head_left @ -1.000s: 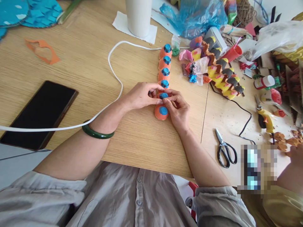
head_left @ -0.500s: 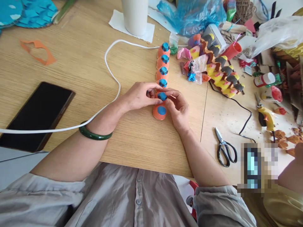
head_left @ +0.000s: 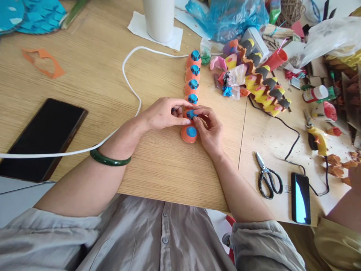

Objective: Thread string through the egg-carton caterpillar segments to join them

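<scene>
An orange strip of joined cups runs away from me on the table, each cup topped with blue; most tops carry small dark pieces. From the left, my left hand reaches to the second-nearest cup, thumb and index finger around its sides. Opposite it, my right hand has its thumb and index finger pinched at the right edge of that cup's blue top. Whether a small piece is between those fingertips is hidden. The nearest cup has a plain blue disc.
A white cable crosses from the left phone. Scissors and another phone lie right. Painted cups, a glue gun and a white cup stand farther off. Another person's arm shows at right.
My right fingertips have shifted slightly at the blue top, and the index finger is more bent. The whole view has moved a little, so the tabletop things appear slightly farther left.
</scene>
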`<state>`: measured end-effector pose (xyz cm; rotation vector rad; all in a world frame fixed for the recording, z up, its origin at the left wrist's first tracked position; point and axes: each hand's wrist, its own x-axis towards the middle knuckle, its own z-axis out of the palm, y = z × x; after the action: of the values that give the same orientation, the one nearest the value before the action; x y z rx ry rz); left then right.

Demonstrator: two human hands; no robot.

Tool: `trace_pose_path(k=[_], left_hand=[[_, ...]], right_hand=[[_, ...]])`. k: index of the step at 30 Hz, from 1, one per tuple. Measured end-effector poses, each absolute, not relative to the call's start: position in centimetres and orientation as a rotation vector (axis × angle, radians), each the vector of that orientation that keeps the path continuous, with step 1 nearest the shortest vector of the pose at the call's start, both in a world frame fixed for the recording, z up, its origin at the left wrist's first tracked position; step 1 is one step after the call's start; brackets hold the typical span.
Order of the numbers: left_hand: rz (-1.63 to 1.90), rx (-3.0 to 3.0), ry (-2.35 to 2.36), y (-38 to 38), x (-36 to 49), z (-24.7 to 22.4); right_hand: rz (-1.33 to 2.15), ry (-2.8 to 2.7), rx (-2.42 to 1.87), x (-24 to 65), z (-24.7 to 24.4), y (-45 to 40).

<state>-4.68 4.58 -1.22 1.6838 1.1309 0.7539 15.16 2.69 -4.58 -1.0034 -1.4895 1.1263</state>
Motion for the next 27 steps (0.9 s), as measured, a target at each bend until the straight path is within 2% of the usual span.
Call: trace_pose_path(k=[27], left_hand=[[0.749, 1.658, 1.088, 4.77, -4.90, -1.65]], right_hand=[[1.074, -1.566, -0.900, 15.64, -4.94, 2.81]])
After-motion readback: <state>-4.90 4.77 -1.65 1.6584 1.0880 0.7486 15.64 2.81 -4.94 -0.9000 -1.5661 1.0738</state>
